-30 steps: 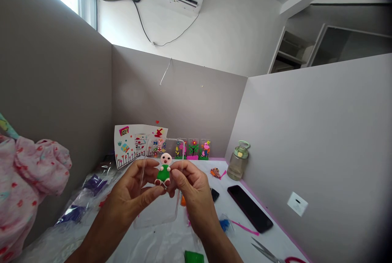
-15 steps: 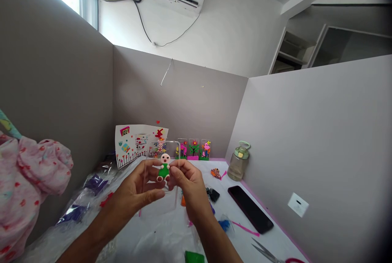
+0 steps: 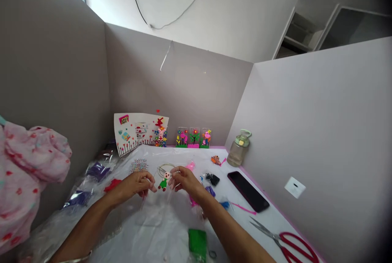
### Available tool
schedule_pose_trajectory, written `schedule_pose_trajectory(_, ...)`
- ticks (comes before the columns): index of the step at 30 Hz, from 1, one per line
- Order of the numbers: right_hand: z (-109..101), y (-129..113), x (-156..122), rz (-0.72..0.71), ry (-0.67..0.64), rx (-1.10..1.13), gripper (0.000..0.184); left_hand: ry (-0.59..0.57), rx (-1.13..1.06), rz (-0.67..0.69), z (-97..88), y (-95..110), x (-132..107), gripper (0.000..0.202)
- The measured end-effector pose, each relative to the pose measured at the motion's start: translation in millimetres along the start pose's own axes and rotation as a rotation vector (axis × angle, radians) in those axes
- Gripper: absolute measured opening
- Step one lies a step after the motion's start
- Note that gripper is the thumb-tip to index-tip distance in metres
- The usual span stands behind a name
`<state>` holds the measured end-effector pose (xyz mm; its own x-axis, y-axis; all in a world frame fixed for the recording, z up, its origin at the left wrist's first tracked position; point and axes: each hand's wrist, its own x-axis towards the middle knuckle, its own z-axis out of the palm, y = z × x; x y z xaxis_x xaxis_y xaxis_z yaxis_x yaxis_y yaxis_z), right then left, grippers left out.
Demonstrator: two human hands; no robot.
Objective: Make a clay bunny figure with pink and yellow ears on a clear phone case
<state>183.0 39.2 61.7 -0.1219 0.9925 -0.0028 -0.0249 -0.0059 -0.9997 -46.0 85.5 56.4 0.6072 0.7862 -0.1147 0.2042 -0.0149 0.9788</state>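
Head view: your left hand (image 3: 141,183), fingers curled, is beside the clear plastic case (image 3: 152,214); its grip can't be told. Right of it sits the small green-bodied, pink-headed figure (image 3: 164,182), then your right hand (image 3: 185,179), fingertips narrow by the head, hold unclear. You're apparently positioning the figure; the next adjustment calls for light fingertips.

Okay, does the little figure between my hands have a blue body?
No, the figure between the left hand and right hand has a green body.
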Motion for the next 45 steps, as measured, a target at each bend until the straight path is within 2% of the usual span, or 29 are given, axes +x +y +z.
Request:
schedule_pose_trajectory(3, -4, 23, -4, 0.064, 0.004, -0.068, 0.050, -0.071, 0.049, -0.097, 4.3, -20, 6, 0.019)
schedule_pose_trajectory(6, -3, 35, -3, 0.058, 0.060, -0.133, 0.043, -0.086, 0.085, -0.162, 12.9, -35, 6, 0.020)
schedule_pose_trajectory(10, -7, 32, -9, -0.020, 0.147, -0.296, 0.025, -0.030, 0.127, -0.185, 21.7, -49, -5, 0.019)
schedule_pose_trajectory(13, -15, 20, -32, -0.058, 0.144, -0.449, 0.016, 0.096, 0.153, -0.119, 22.3, -51, -21, 0.024)
schedule_pose_trajectory(16, -15, 6, -68, -0.061, 0.058, -0.556, 0.011, 0.230, 0.172, -0.022, 23.0, -43, -39, 0.032)
schedule_pose_trajectory(19, -3, -1, -99, -0.059, -0.109, -0.637, 0.005, 0.275, 0.156, 0.022, 32.1, -28, -57, 0.028)
schedule_pose_trajectory(20, 3, 0, -106, -0.077, -0.178, -0.708, 0.010, 0.286, 0.146, 0.030, 37.2, -23, -63, 0.027)
schedule_pose_trajectory(23, 20, 11, -115, -0.156, -0.366, -1.018, 0.024, 0.344, 0.125, 0.056, 54.0, -9, -77, 0.029)
schedule_pose_trajectory(26, 29, 21, -115, -0.215, -0.449, -1.172, 0.009, 0.431, 0.113, 0.079, 66.8, -2, -87, 0.029)
schedule_pose_trajectory(28, 30, 21, -116, -0.232, -0.425, -1.094, 0.003, 0.465, 0.111, 0.087, 73.3, 0, -93, 0.030)
schedule_pose_trajectory(33, 23, 5, -121, -0.064, -0.216, -0.430, 0.008, 0.445, 0.206, 0.143, 94.0, -4, -104, 0.025)
schedule_pose_trajectory(36, 23, 1, -122, -0.015, -0.112, -0.196, 0.010, 0.393, 0.226, 0.182, 107.4, -10, -106, 0.019)
schedule_pose_trajectory(41, 32, 8, -122, 0.099, -0.135, 0.040, 0.031, 0.329, 0.212, 0.248, 116.1, -20, -108, 0.012)
schedule_pose_trajectory(45, 36, 8, -123, 0.114, -0.138, 0.172, 0.033, 0.308, 0.259, 0.291, 115.0, -21, -108, 0.011)
